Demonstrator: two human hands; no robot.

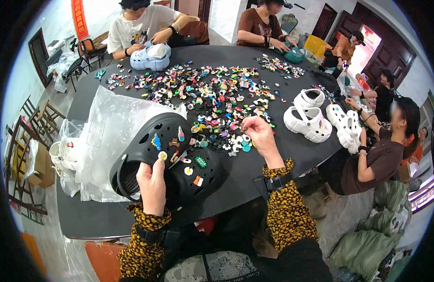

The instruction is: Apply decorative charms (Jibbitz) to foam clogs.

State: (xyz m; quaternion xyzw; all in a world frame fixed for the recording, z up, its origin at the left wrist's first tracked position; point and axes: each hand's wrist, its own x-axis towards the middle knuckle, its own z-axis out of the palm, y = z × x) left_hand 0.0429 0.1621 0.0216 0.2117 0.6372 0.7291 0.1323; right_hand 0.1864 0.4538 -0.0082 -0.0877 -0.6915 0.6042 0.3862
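My left hand [152,185] is closed around a black clog [153,129], thumb on its upper and fingers inside the foot opening. Colourful shoe charms dot this clog, among them a daisy charm [162,155] by my thumb. A second black clog [210,174] lies just right of it, bearing a green spiky charm [201,162] and several others. Over the near right edge of a wide pile of loose charms [217,101], my right hand [261,137] has its thumb and fingertips pinched together. Whatever sits between those fingertips is too small to make out.
Clear plastic bags [97,141] lie at the left, by a wrapped white clog [66,152]. More white clogs [311,123] stand to the right. Across the black table [94,221], one person handles a light blue clog [150,57] and another a green clog [293,54]. Co-workers sit along the right.
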